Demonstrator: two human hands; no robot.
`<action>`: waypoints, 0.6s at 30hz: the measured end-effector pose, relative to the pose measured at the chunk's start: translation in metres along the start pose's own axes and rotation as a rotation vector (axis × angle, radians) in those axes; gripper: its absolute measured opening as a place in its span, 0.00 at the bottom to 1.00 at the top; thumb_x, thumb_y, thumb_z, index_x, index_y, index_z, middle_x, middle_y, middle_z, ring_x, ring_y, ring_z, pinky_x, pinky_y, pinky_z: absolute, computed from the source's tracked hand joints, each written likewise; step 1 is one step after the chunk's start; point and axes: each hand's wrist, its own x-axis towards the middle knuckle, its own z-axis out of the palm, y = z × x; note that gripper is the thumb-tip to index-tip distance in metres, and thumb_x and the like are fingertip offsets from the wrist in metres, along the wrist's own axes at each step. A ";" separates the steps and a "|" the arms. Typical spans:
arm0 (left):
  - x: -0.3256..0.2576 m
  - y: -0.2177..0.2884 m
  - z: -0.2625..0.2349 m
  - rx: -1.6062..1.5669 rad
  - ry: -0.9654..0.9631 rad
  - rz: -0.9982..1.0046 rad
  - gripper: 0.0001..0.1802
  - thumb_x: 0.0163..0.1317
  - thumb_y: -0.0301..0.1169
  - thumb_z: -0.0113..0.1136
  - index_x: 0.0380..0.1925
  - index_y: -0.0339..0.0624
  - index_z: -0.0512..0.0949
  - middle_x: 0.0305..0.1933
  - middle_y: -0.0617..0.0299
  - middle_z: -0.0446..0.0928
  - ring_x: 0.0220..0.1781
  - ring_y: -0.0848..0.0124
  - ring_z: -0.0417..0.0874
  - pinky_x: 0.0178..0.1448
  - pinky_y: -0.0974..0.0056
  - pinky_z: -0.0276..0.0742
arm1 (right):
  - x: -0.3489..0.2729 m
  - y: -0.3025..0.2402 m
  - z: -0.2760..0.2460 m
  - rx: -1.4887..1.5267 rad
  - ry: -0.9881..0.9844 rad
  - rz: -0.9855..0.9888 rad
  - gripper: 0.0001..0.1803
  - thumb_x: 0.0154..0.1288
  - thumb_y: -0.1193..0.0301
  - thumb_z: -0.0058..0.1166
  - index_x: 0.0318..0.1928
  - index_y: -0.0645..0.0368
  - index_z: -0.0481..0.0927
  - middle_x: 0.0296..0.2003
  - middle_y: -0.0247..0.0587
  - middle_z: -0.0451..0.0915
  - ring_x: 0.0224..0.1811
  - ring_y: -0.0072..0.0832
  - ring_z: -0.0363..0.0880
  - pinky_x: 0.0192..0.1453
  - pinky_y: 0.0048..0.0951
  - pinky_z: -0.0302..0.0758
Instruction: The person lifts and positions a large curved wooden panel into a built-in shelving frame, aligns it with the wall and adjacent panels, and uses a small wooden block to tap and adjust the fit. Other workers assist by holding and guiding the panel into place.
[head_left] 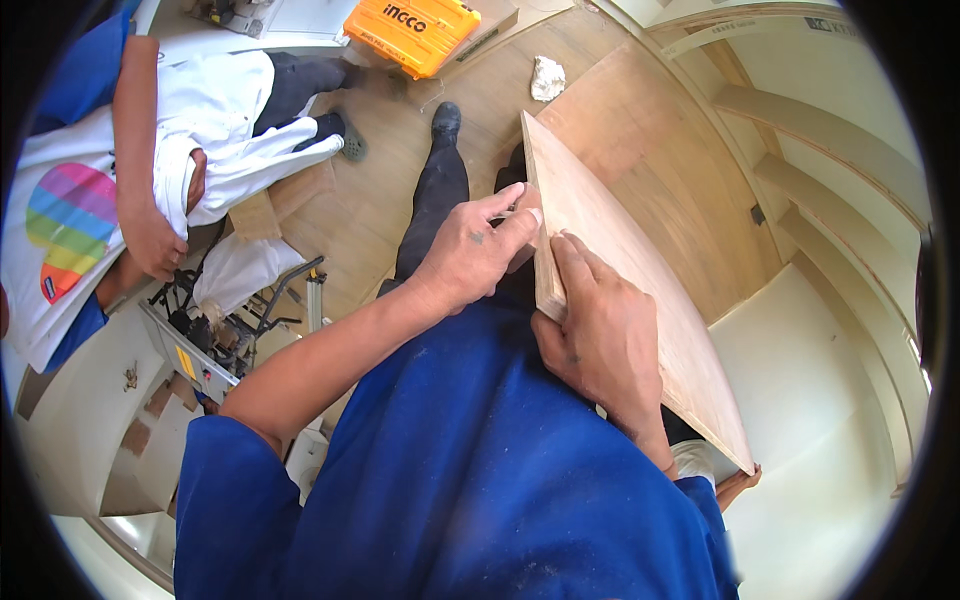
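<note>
A long pale wooden board (640,290) stands on its edge in front of me, slanting from the top centre toward the lower right. My right hand (608,335) grips its near end, with the fingers over the face and the thumb at the edge. Against the board's narrow left edge, my left hand (472,250) is closed, thumb and fingers pinching a small brown flat piece (526,200). Most of that piece is hidden by the fingers, so its kind is unclear. Another person's hand (742,484) touches the board's far lower-right corner.
At left a person in a white shirt (75,215) stands close by, arms lowered. Beside that person are a table saw (185,345) and a white bag (245,270). An orange case (412,32) and a crumpled white cloth (547,78) lie beyond. Curved wooden frames (820,130) line the right.
</note>
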 end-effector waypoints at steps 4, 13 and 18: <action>0.040 -0.013 0.000 0.035 0.035 -0.090 0.38 0.72 0.48 0.58 0.73 0.29 0.71 0.29 0.60 0.80 0.14 0.75 0.70 0.18 0.66 0.66 | 0.001 -0.001 0.001 0.010 -0.031 -0.004 0.34 0.56 0.70 0.67 0.62 0.72 0.74 0.60 0.64 0.81 0.59 0.52 0.85 0.56 0.45 0.85; 0.165 -0.071 -0.005 0.030 0.076 -0.103 0.41 0.68 0.51 0.59 0.74 0.37 0.72 0.23 0.61 0.77 0.14 0.73 0.71 0.18 0.65 0.66 | 0.010 0.000 0.000 -0.018 -0.071 0.013 0.38 0.55 0.69 0.66 0.67 0.70 0.72 0.65 0.63 0.78 0.65 0.52 0.82 0.62 0.44 0.83; 0.230 -0.105 -0.004 -0.045 0.107 -0.060 0.40 0.67 0.52 0.59 0.74 0.40 0.74 0.21 0.64 0.73 0.13 0.73 0.70 0.18 0.65 0.66 | 0.015 0.001 -0.001 -0.032 -0.109 0.058 0.41 0.50 0.71 0.67 0.68 0.68 0.73 0.67 0.60 0.78 0.66 0.51 0.82 0.62 0.44 0.83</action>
